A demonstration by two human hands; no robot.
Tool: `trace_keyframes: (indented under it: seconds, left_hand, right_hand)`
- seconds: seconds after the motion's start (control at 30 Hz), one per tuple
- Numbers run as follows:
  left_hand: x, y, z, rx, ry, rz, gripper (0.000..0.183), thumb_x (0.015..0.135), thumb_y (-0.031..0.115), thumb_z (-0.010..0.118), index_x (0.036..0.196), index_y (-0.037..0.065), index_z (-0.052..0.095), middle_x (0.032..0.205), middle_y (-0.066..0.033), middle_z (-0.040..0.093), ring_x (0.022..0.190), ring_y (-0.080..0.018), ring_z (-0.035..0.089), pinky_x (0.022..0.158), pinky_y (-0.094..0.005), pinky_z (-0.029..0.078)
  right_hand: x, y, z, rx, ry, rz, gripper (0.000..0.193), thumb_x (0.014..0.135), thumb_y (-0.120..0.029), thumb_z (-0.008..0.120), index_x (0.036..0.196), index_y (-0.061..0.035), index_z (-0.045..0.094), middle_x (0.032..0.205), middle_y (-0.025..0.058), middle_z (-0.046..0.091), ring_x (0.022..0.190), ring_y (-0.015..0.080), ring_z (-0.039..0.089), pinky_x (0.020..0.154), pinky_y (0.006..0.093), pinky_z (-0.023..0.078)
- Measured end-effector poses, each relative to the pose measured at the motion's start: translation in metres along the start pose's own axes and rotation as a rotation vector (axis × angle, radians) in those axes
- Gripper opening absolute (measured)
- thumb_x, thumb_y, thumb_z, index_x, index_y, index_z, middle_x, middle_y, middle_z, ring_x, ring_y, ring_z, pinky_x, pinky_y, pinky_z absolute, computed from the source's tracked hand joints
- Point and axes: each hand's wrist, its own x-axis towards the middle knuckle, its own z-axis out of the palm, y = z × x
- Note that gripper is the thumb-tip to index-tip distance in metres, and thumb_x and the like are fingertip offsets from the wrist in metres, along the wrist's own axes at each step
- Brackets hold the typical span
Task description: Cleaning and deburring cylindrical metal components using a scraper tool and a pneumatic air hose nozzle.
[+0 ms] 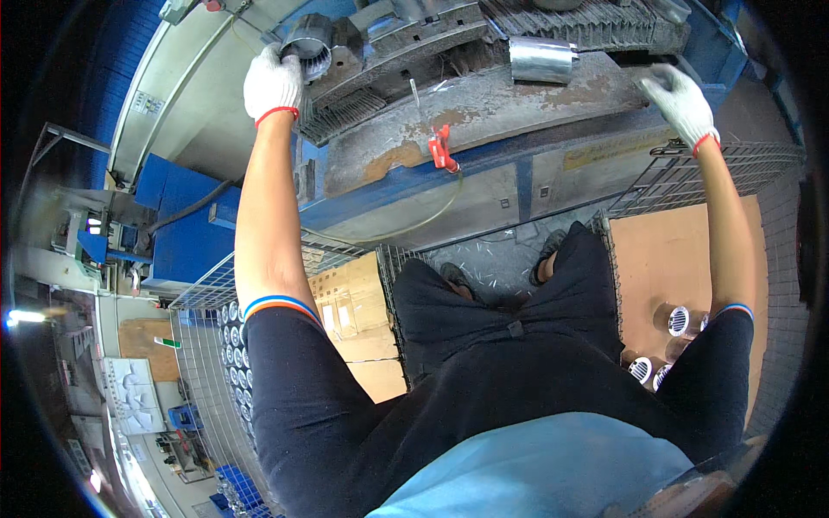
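- 11 o'clock: the left hand (273, 85), in a white knit glove with a red cuff, grips a grey hollow metal cylinder (309, 36) at its rim.
- 2 o'clock: the right hand (678, 99), gloved alike, fingers loosely curled, near a scuffed grey metal ledge (518, 105).
- 1 o'clock: a shiny silver cylinder (541, 60) lies sideways on the ledge.
- 12 o'clock: a red air gun (443, 149) with a thin nozzle.

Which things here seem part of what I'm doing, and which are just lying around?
Likely in use:
grey metal cylinder, touched by the left hand
silver cylinder on the ledge, right hand nearby

Apparently lying about:
red air gun, unheld
pale scraps on the floor
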Motion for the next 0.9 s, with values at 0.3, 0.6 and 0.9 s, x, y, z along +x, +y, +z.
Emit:
trace_keyframes:
  seconds: [0.3, 0.6, 0.9]
  left_hand:
    - [0.020, -0.011, -0.010, 0.215, -0.003, 0.332, 0.031, 0.095, 0.038, 0.064, 0.119, 0.020, 0.072, 0.114, -0.0144, 0.072, 0.102, -0.0401, 0.071, 0.086, -0.0515, 0.057]
    - [0.042, -0.046, -0.032, -0.123, -0.595, 0.195, 0.068, 0.091, 0.039, 0.073, 0.146, 0.002, 0.060, 0.117, -0.0167, 0.076, 0.094, -0.0212, 0.070, 0.084, -0.0334, 0.057]
    - [-0.082, -0.106, -0.064, -0.862, -0.090, -0.181, 0.054, 0.101, 0.012, 0.062, 0.153, 0.002, 0.052, 0.131, -0.0140, 0.070, 0.101, -0.0227, 0.073, 0.085, -0.0340, 0.059]
  right_hand:
    - [-0.011, 0.029, 0.010, 0.456, 0.095, 0.176, 0.048, 0.100, -0.040, 0.074, 0.131, -0.0035, 0.072, 0.100, 0.0002, 0.074, 0.074, 0.0059, 0.058, 0.062, 0.0231, 0.046]
    - [-0.001, 0.046, 0.010, 0.285, 0.091, 0.028, 0.051, 0.100, -0.044, 0.070, 0.129, -0.0028, 0.073, 0.116, 0.0069, 0.077, 0.101, 0.0141, 0.066, 0.090, 0.0284, 0.051]
    - [0.004, 0.044, 0.008, 0.379, 0.034, 0.244, 0.054, 0.100, -0.046, 0.069, 0.135, -0.0058, 0.072, 0.122, 0.0041, 0.076, 0.104, 0.0121, 0.066, 0.092, 0.0269, 0.050]
